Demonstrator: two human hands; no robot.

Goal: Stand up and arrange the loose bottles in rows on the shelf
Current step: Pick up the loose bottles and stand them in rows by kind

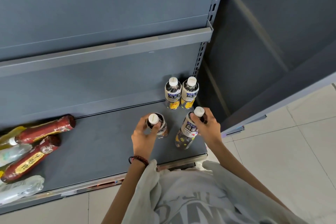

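Observation:
Two tea bottles with white caps stand upright side by side at the back right of the grey shelf (101, 147): the left one (172, 94) and the right one (190, 93). In front of them, my left hand (143, 136) grips the neck of a third tea bottle (161, 129), which stands upright. My right hand (206, 125) holds a fourth tea bottle (186, 134) by its neck, tilted with its cap leaning right. At the left edge lie loose bottles: two red-labelled ones (45, 129) (31, 160) and clear plastic ones (20, 187).
An upper shelf (109, 49) overhangs the back of the working shelf. The slotted upright post (200, 56) and the shelf's right end are next to the standing bottles. Tiled floor (281, 151) lies to the right and below. A light garment covers my body at the bottom.

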